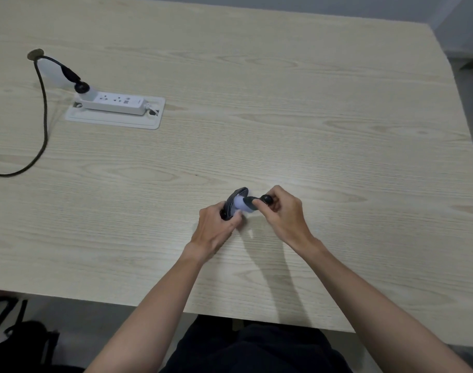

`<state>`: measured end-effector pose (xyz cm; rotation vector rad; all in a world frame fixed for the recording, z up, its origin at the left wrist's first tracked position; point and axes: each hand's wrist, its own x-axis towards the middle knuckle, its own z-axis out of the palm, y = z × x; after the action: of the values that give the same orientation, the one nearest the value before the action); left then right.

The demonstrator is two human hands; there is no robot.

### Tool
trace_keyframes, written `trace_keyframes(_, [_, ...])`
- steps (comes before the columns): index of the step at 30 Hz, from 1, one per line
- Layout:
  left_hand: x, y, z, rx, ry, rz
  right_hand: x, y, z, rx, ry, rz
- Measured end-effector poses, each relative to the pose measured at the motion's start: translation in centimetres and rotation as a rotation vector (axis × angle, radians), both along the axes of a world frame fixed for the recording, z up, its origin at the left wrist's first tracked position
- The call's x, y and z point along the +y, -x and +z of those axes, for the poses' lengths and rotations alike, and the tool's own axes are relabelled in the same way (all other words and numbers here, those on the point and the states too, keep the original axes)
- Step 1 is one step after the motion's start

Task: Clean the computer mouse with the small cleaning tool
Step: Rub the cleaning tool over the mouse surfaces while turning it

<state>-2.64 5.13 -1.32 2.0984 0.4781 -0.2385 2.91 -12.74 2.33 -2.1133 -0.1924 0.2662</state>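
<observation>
- Left hand (216, 224): its grip is closed around the dark computer mouse (234, 203), which is tilted up on its edge just above the pale wood-grain tabletop (283, 117), toward the near edge
- Right hand (279, 211): fingers curled tight on the small cleaning tool (252, 202), pinching it near its round black knob (266, 199) (the end pointing away from the mouse)
- Tool head: a pale, soft-looking tip (242, 203) pressed against the face of the mouse turned toward the right hand; whether it is brush or sponge cannot be told
- The two hands sit close together, nearly touching, with the mouse and tool between them
- White power strip (114, 102): far left of the tabletop, lying on a white recessed plate (114, 121), well apart from the hands
- Dark cable (42, 109): curves from a plug (80, 86) at the strip's left end off the left edge
</observation>
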Motion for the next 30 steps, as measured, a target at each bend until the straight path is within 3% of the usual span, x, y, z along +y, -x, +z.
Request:
trace_keyframes(3, [0.0, 0.0, 0.1, 0.0, 0.03, 0.037, 0.0, -0.8, -0.3, -0.013, 0.1, -0.075])
trace_keyframes(5, [-0.2, 0.1, 0.1, 0.006, 0.06, 0.057, 0.0, -1.0, -0.1, -0.02, 0.062, -0.149])
trace_keyframes(10, [-0.4, 0.0, 0.0, 0.004, -0.008, 0.047, -0.1, -0.1, -0.5, -0.074, 0.084, 0.09])
trace_keyframes(14, [-0.3, 0.1, -0.5, -0.008, -0.02, 0.041, -0.9, -0.9, -0.9, -0.03, 0.094, -0.089])
trace_keyframes(19, [0.1, 0.1, -1.3, -0.01, -0.08, -0.003, -1.2, -1.3, -0.5, -0.001, 0.043, 0.02])
trace_keyframes(24, [0.7, 0.3, -1.4, -0.02, -0.138, -0.072, -1.9, -2.1, -0.7, 0.004, 0.239, -0.077])
trace_keyframes(30, [1.4, 0.6, -1.9, -0.02, -0.177, -0.141, -0.8, -2.2, -0.4, 0.125, 0.088, 0.044])
